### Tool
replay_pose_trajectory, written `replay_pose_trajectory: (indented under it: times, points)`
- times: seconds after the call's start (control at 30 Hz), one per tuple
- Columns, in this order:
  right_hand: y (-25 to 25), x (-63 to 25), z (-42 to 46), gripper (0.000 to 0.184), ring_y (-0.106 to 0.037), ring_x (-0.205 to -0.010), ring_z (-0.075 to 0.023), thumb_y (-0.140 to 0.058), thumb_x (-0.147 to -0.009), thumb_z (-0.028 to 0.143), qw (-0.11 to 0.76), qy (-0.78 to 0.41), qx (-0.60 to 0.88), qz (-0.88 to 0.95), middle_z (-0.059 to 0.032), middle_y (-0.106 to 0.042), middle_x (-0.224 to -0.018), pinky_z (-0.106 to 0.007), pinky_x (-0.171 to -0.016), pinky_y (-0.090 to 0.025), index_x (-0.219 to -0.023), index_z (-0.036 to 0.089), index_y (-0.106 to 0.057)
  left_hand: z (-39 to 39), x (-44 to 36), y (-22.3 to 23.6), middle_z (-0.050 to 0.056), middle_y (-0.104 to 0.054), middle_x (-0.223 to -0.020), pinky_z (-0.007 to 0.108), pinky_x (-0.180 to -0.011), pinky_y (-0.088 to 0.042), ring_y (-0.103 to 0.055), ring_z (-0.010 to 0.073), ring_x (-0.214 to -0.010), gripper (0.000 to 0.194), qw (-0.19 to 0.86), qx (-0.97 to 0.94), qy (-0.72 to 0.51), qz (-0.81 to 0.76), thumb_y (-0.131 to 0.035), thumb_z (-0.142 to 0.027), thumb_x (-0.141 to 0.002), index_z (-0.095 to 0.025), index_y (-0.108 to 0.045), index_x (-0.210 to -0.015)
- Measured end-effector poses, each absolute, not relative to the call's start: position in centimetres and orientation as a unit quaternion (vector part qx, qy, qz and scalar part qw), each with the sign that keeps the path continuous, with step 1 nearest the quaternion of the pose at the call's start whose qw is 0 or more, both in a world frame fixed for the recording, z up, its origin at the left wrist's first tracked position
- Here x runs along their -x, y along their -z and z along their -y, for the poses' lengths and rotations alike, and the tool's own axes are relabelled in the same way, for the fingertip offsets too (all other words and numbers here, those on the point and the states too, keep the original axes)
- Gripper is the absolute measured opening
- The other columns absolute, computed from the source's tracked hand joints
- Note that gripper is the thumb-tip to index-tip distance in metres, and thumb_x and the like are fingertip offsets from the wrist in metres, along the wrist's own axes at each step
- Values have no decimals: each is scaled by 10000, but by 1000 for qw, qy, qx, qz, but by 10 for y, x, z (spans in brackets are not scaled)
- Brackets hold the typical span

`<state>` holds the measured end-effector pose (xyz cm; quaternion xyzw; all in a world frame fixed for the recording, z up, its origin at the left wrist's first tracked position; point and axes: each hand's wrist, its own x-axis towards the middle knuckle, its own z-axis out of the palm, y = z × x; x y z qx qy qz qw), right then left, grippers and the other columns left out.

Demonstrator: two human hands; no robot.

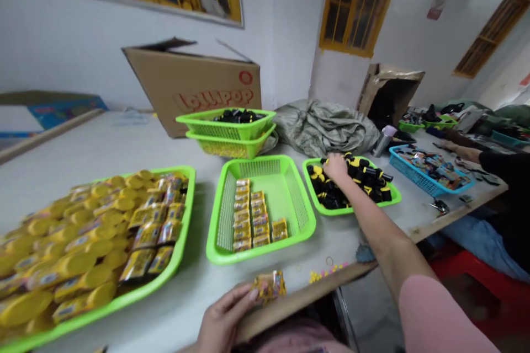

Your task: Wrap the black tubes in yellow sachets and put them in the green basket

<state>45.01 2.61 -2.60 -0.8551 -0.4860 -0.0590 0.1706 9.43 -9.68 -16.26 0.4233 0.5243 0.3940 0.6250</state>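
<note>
My left hand (223, 320) is at the table's near edge, holding a small yellow foil packet (269, 287) between fingers and thumb. My right hand (335, 168) is closed on a heap of black-and-yellow pieces (366, 187) in a shallow green tray (393, 196). A green mesh basket (281, 198) between my hands holds neat rows of yellow packets (248, 215). To the left, a large green tray (188, 215) is piled with yellow oval items and packets (99, 242). What my right hand grips is hidden by its fingers.
Two stacked green baskets (226, 124) hold black pieces in front of a cardboard box (190, 91). A grey sack (327, 129) lies beside them. At right, a co-worker's arm (464, 149) reaches near a blue basket (414, 176). Small yellow bits (327, 273) lie near the table edge (298, 300).
</note>
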Motion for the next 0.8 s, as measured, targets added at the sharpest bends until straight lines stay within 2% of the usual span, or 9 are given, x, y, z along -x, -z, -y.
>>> replay_pose_trajectory:
  times: [0.07, 0.13, 0.2, 0.27, 0.33, 0.43, 0.63, 0.8]
  points:
    - [26, -441, -1, 368, -618, -1176, -279, -528, -958, 193, 178, 44, 841, 508, -216, -630, -1263, -401, -1002, -506, -1296, 59, -586, 100, -94, 160, 103, -802, -845, 390, -838, -584, -727, 314, -870, 366, 632, -441, -369, -519, -900, -473, -496, -181, -810, -697]
    - [33, -427, 29, 391, -655, -1064, -213, -475, -984, 247, 197, 2, 812, 549, -123, -660, -1204, -356, -935, -537, -1356, 155, -552, 102, -95, 159, 99, -804, -852, 416, -890, -563, -726, 297, -862, 360, 648, -428, -375, -506, -905, -435, -513, -178, -814, -749]
    - [44, -407, 64, 352, -670, -855, -179, -597, -924, 300, 348, -135, 701, 608, -56, -688, -1005, -337, -801, -566, -1263, 206, -621, 103, -96, 159, 88, -807, -878, 418, -942, -540, -726, 270, -866, 328, 675, -406, -378, -487, -901, -402, -539, -187, -812, -771]
    - [58, -383, 101, 310, -650, -787, -154, -691, -866, 339, 402, -274, 599, 636, -35, -680, -967, -302, -724, -566, -1162, 248, -680, 104, -98, 157, 88, -806, -913, 427, -965, -531, -727, 268, -897, 296, 689, -403, -374, -472, -894, -391, -564, -191, -807, -765]
    - [73, -358, 131, 287, -653, -821, -144, -719, -848, 332, 409, -361, 545, 636, -42, -679, -1035, -290, -746, -576, -1125, 260, -701, 107, -100, 152, 85, -803, -930, 426, -972, -528, -724, 266, -922, 267, 687, -426, -362, -464, -882, -384, -594, -196, -808, -769]
    - [96, -335, 150, 308, -666, -904, -147, -708, -858, 333, 411, -420, 520, 620, -60, -675, -1119, -306, -834, -586, -1155, 254, -693, 112, -104, 145, 73, -797, -923, 404, -945, -535, -721, 254, -915, 234, 678, -465, -340, -457, -868, -370, -619, -207, -809, -777]
    - [109, -339, 144, 340, -667, -911, -141, -702, -864, 334, 380, -462, 512, 616, -64, -665, -1113, -306, -857, -580, -1189, 237, -682, 113, -107, 147, 65, -793, -918, 381, -930, -534, -716, 238, -901, 172, 687, -472, -338, -437, -840, -340, -654, -214, -814, -769]
    - [106, -340, 144, 313, -652, -896, -139, -692, -874, 319, 363, -477, 491, 632, -56, -669, -1087, -300, -831, -575, -1177, 240, -691, 113, -112, 148, 59, -785, -876, 387, -904, -544, -704, 219, -833, 208, 722, -427, -337, -428, -861, -322, -608, -212, -818, -778]
